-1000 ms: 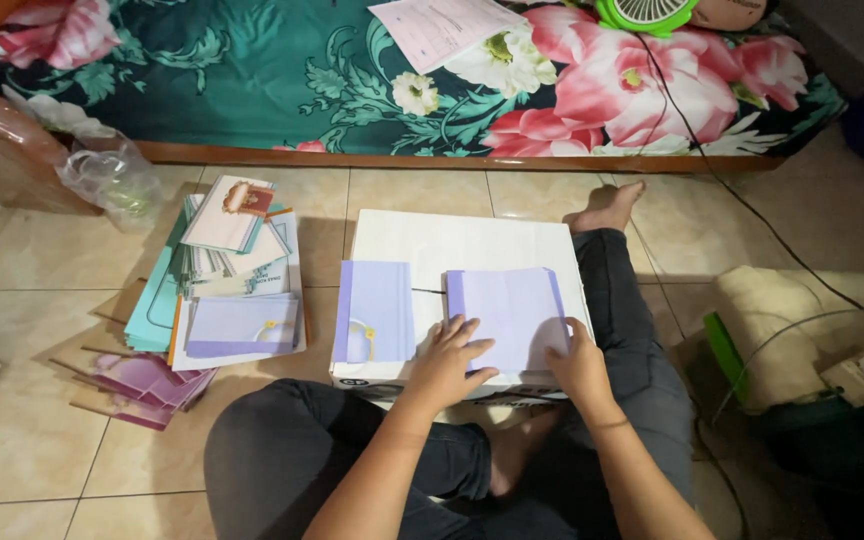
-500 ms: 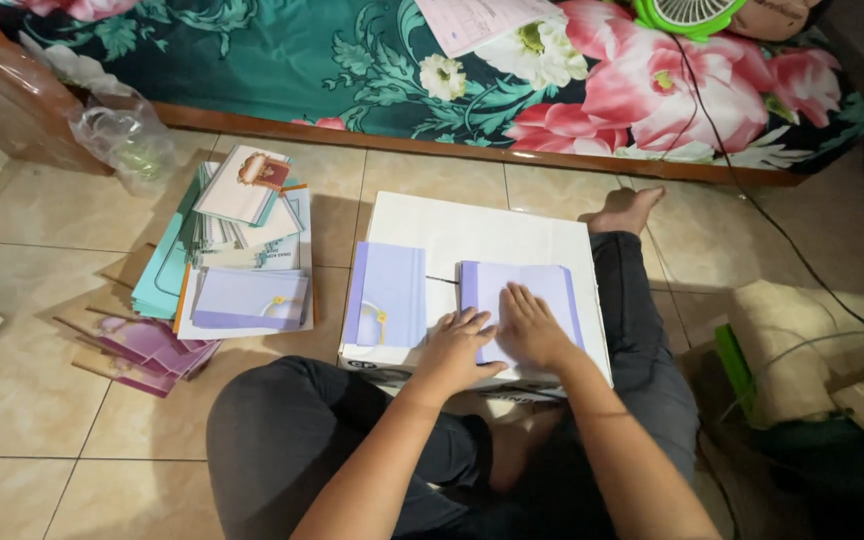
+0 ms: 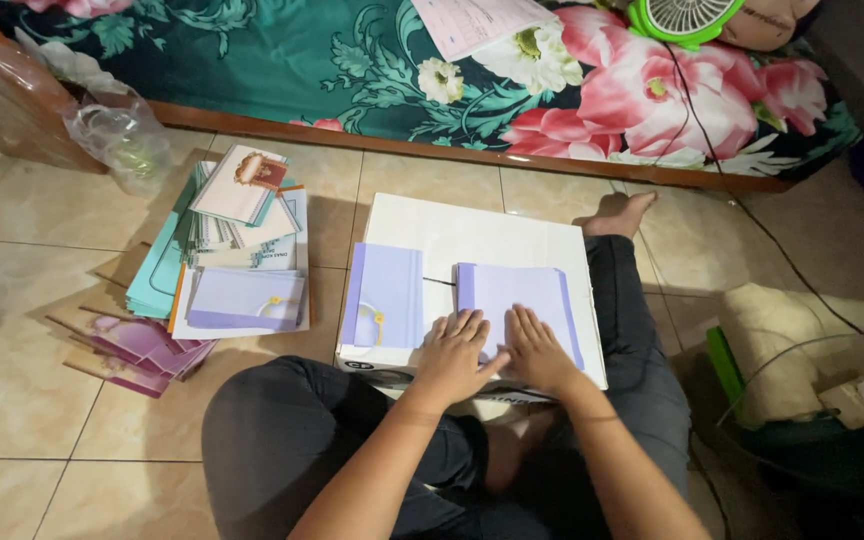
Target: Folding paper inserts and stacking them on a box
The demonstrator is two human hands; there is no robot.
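Observation:
I sit cross-legged on a tiled floor with a white box across my lap. A pale purple folded card lies on the box lid. My left hand and my right hand both press flat on the card's near edge, fingers spread, side by side. To the left of them on the lid rests another purple card with a small yellow ribbon.
A pile of cards and envelopes lies on the floor at my left, with purple fan-like pieces beside it. A clear plastic bag sits by the bed. A floral bedspread, a green fan and a cable are ahead.
My right hand slid left from the card's right edge to rest beside my left hand. The view shifted slightly.

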